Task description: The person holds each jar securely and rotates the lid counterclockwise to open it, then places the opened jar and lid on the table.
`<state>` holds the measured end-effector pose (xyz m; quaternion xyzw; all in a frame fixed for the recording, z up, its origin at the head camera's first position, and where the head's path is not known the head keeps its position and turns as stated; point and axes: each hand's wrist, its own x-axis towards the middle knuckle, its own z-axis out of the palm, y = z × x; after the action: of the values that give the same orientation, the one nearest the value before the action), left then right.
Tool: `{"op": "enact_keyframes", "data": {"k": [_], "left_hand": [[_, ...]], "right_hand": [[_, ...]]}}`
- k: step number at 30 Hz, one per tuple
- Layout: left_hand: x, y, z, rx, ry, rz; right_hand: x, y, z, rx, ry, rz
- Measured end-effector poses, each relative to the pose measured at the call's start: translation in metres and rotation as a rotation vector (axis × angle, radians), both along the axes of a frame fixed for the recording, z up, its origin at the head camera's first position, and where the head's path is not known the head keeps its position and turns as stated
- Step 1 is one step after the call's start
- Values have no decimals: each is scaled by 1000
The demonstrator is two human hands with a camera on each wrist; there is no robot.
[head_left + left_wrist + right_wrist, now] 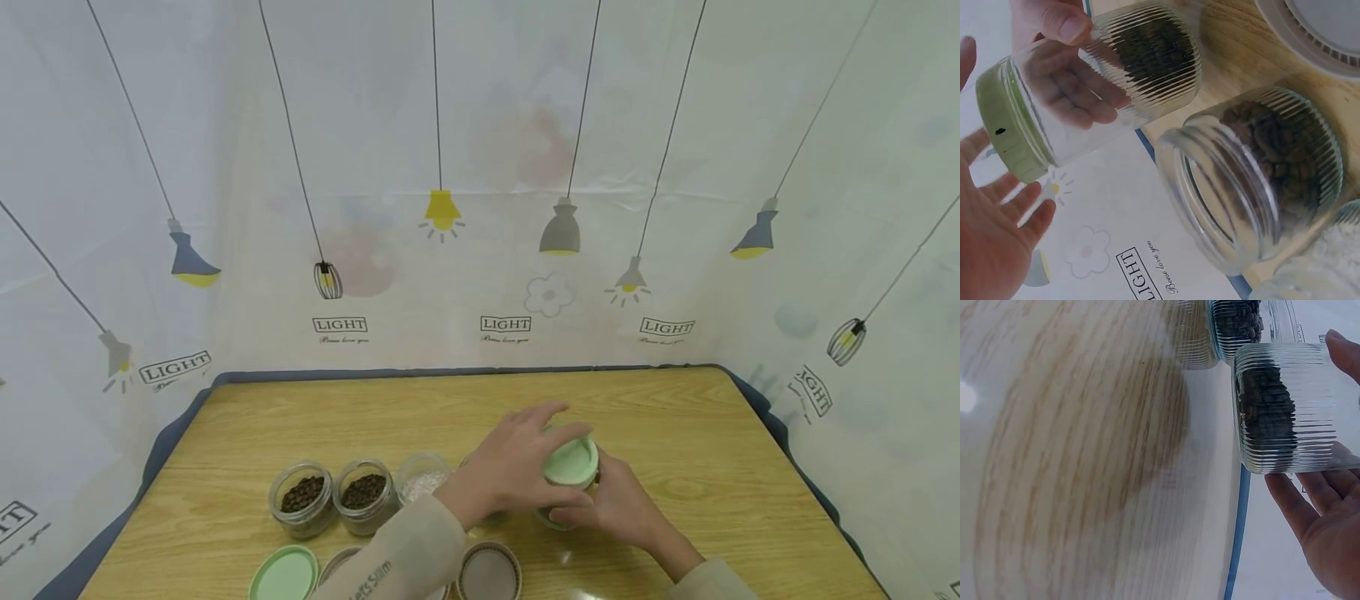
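Observation:
My right hand (626, 504) grips a ribbed clear glass jar (1147, 56) by its side, thumb on one side and fingers on the other. Dark contents (1266, 409) lie in the bottom of this jar; their kind is hard to tell. A light green lid (572, 462) sits on its mouth. My left hand (517, 462) is around the lid with fingers spread and fairly straight; in the left wrist view, the fingers lie beside and partly behind the lid, and the thumb stands apart. The jar is tilted in the wrist views.
Left of my hands stand lidless glass jars: two with dark brown beans (302, 495) (363, 492), one with white grains (423, 482). Another jar is mostly hidden behind my left hand. Nearer me lie a green lid (285, 575) and a grey-centred lid (489, 573). Printed cloth surrounds the wooden table (720, 450).

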<state>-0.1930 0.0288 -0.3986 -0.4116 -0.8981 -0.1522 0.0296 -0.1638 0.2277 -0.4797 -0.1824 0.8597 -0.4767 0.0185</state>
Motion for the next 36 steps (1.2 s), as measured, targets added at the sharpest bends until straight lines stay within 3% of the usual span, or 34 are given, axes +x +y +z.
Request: {"op": "enact_keyframes", "data": {"k": [6,12,17,23,36], "left_hand": [[-3,-4,5,14,6,-160],[-2,-3,8,-25,-20,-190],[-1,-3,9,-20,-38,-172],[-2,-1,8,1,-50,-107],[0,0,7,8,-26,13]], "right_hand": [[1,1,1,3,-17,5],[0,1,0,7,-4,20],[1,1,1,-5,-9,30],[2,0,3,3,-9,10],[1,-4,3,35,-31,-61]]}}
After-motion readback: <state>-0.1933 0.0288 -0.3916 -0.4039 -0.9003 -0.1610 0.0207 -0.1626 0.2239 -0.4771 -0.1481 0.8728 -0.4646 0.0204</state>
